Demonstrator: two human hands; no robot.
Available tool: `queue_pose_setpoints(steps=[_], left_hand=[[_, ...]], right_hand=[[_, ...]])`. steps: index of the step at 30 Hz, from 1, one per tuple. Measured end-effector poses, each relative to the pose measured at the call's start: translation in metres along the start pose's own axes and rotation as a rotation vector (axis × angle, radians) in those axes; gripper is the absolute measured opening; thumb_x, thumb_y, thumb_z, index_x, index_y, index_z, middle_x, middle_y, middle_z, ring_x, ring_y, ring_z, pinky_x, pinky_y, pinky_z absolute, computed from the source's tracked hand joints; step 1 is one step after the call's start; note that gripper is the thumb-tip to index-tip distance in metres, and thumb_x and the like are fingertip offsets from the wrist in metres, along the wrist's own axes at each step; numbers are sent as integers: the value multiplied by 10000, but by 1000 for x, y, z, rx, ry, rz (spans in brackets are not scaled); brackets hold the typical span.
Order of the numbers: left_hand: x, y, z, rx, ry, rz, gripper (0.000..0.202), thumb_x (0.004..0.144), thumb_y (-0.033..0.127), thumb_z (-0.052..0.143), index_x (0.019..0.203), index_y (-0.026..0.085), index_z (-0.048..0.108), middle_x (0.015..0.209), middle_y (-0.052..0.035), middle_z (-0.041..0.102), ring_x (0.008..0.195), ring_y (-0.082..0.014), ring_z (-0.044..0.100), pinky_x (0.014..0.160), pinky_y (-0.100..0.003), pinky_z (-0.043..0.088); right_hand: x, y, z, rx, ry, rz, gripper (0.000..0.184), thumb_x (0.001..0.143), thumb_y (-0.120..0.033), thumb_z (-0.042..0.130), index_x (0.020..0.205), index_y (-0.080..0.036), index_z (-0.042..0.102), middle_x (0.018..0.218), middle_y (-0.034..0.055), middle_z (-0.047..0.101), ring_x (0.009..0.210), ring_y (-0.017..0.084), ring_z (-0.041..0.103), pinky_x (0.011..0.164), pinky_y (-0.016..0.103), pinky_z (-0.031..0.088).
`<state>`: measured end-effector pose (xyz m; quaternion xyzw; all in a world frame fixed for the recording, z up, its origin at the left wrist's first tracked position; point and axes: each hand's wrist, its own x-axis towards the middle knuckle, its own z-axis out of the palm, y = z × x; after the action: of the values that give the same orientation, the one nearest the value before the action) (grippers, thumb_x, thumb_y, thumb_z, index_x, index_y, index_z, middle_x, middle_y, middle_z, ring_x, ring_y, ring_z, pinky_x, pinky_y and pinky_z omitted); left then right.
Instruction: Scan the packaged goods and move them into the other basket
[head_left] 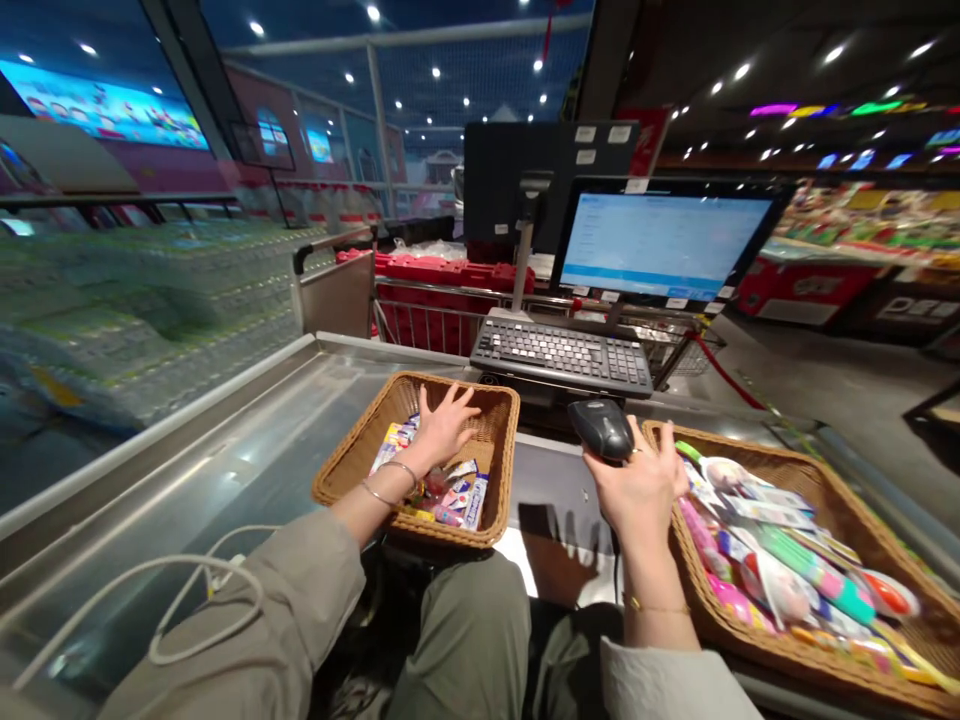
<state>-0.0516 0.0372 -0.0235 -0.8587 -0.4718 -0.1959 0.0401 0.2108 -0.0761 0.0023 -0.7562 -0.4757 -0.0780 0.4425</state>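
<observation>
My left hand (442, 428) is over the smaller wicker basket (352, 430), fingers spread and holding nothing. Inside that basket lie small packaged sweets (469, 495), partly hidden beneath my hand and wrist. A black handheld barcode scanner (602, 430) is gripped in my right hand (637, 490), its head pointing away from me. Just right of this hand stands a larger wicker basket (847, 475), filled with colourful packaged goods, among them a green and pink tube-shaped item (814, 570).
A black keyboard (562, 350) and a lit monitor (664, 240) stand beyond the baskets. Behind them is a metal shopping cart (420, 315) with red crates. A white cable (150, 590) loops over the metal counter (217, 450) at left. My knees are below the counter.
</observation>
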Motion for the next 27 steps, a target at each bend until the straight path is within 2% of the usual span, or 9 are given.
queue_pose_setpoints(steps=[4, 9, 13, 17, 19, 22, 27], left_hand=[[-9, -29, 0, 53, -112, -7, 296, 884, 262, 634, 1175, 284, 687, 1506, -96, 515, 1476, -330, 337, 1113, -778, -27], [-18, -56, 6, 106, -297, 15, 307, 805, 251, 710, 1106, 310, 706, 1486, -84, 543, 1468, -332, 349, 1098, -768, -46], [-21, -66, 17, 183, -439, 84, 273, 715, 266, 796, 978, 309, 739, 1434, -46, 600, 1441, -335, 397, 1118, -747, -28], [-21, -70, 29, 304, -588, 238, 213, 686, 308, 839, 873, 255, 754, 1363, -49, 657, 1406, -343, 442, 1163, -711, -9], [-22, -72, 35, 356, -598, 312, 189, 687, 275, 831, 859, 244, 759, 1319, -51, 685, 1388, -348, 463, 1179, -704, -3], [-25, -73, 46, 388, -550, 387, 135, 720, 166, 760, 811, 266, 765, 1260, -20, 719, 1362, -341, 493, 1188, -708, 10], [-28, -70, 57, 344, -518, 394, 191, 784, 100, 665, 740, 262, 755, 1200, -18, 745, 1315, -312, 538, 1204, -690, -8]], right_hand=[[-3, -2, 14, -15, -34, 1, 686, 724, -552, 569, 1242, -111, 657, 1401, 233, 540, 1429, 354, 325, 1123, 562, 201], [-6, 5, 31, -40, -82, -12, 656, 741, -570, 535, 1226, -149, 668, 1342, 179, 611, 1440, 345, 304, 1125, 575, 187], [-9, 10, 38, -55, -113, 8, 681, 728, -587, 547, 1246, -160, 662, 1362, 172, 594, 1432, 343, 304, 1121, 576, 203], [-11, 12, 39, -74, -113, 35, 690, 727, -563, 567, 1273, -147, 644, 1416, 199, 528, 1423, 341, 316, 1123, 553, 216], [-11, 12, 38, -83, -114, 43, 679, 726, -550, 575, 1268, -147, 646, 1420, 203, 520, 1421, 338, 320, 1124, 542, 215], [-12, 13, 38, -90, -115, 51, 670, 720, -528, 590, 1266, -143, 646, 1414, 209, 521, 1422, 342, 322, 1118, 532, 221], [-13, 17, 40, -94, -120, 47, 677, 720, -517, 586, 1282, -142, 637, 1436, 207, 505, 1429, 332, 313, 1117, 533, 218]])
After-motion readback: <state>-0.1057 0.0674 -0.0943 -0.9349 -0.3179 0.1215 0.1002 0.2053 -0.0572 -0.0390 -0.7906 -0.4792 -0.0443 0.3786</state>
